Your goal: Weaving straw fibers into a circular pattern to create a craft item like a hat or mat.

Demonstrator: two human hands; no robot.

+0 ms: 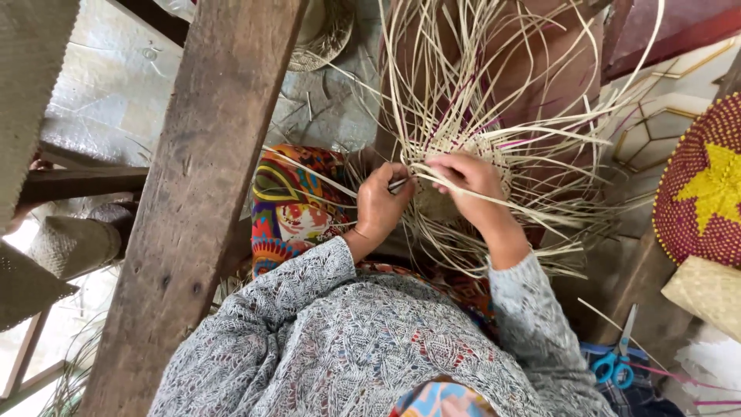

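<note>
A half-woven straw piece (463, 166), its small tight centre ringed by many loose pale strands fanning outward, sits in the person's lap just beyond both hands, above a bright patterned cloth (289, 205). The left hand (380, 202) is curled, knuckles up, fingers pressed together and pinching a thin strand at the edge of the woven centre. The right hand (465, 179) bends at the wrist with its fingers folded over the weave, pinching another strand that runs across toward the right. Both forearms come up from grey patterned sleeves. One thick wooden beam (197, 193) slants down the left. On the right stand one round red basket with a yellow star (706, 181) and one pair of blue-handled scissors (617, 359).
</note>
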